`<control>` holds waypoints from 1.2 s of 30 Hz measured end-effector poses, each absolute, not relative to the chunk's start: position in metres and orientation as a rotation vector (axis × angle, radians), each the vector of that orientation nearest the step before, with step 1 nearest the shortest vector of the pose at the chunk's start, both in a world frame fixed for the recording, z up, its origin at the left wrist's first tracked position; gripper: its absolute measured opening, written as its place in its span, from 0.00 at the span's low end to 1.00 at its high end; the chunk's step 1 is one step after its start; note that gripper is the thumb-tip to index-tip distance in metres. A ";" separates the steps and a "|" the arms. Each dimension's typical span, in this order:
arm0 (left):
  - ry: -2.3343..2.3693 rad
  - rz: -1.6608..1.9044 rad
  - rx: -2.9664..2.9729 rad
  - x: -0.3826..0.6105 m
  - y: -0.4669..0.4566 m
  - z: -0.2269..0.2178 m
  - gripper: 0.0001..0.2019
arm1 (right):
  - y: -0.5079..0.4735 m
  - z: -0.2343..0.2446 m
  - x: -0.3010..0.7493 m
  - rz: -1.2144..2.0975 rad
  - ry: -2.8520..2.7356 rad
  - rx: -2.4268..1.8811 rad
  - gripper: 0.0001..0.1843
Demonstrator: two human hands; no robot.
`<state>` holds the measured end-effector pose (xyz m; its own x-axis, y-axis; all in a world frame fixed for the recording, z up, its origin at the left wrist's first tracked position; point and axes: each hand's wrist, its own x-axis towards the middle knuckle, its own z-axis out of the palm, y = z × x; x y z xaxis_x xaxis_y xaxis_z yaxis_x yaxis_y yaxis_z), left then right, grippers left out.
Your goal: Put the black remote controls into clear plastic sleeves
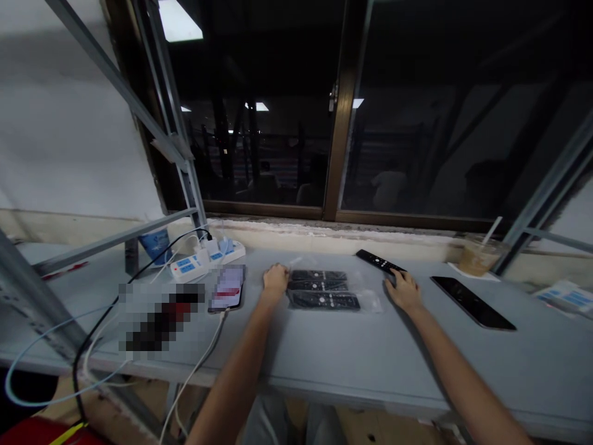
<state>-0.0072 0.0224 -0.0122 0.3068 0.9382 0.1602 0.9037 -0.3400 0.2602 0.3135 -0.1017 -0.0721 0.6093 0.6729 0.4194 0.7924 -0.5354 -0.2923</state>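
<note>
A dark window point(259, 154) backs a grey table point(352, 358). At the table's middle, three remotes point(320, 286) in clear plastic lie crosswise in a close row, presumably to keep them within easy reach of both arms. The left hand point(277, 278) sits at the row's left end, fingers bunched, probably steadying the wrapping; whether it pinches the plastic cannot be told. The right hand point(404, 290), fingers partly spread, rests at the near end of an unwrapped remote point(376, 260) lying slantwise; whether it grips this cannot be told either. Around them, a power strip point(188, 267) and a lit phone point(228, 287) occupy the left, the latter's white cable point(214, 337) trailing over the front edge; a dark phone point(472, 303) and a drink cup point(476, 258) limit the right hand's sideways room.
</note>
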 end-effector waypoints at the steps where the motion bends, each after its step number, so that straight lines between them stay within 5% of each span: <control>1: 1.738 0.453 2.426 -0.008 0.023 -0.011 0.11 | -0.102 -0.071 0.314 -0.356 -1.160 -2.388 0.26; 10: 1.854 1.082 2.259 -0.008 0.021 0.003 0.09 | -0.101 -0.069 0.321 -0.409 -1.137 -2.413 0.25; 20: 1.314 1.517 2.216 0.002 0.020 0.003 0.12 | -0.100 -0.064 0.326 -0.305 -1.000 -2.368 0.21; 29: 1.107 0.875 2.602 0.012 0.012 -0.012 0.04 | -0.098 -0.073 0.339 -0.306 -1.059 -2.132 0.24; 36: 0.732 0.655 2.759 0.018 -0.001 -0.018 0.19 | -0.098 -0.073 0.332 -0.315 -1.157 -2.063 0.21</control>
<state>0.0183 -0.0009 -0.0179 0.7776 0.5127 0.3639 0.4183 -0.8540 0.3093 0.3322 -0.0977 -0.0725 0.5635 0.6342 0.5295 0.8150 -0.3218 -0.4819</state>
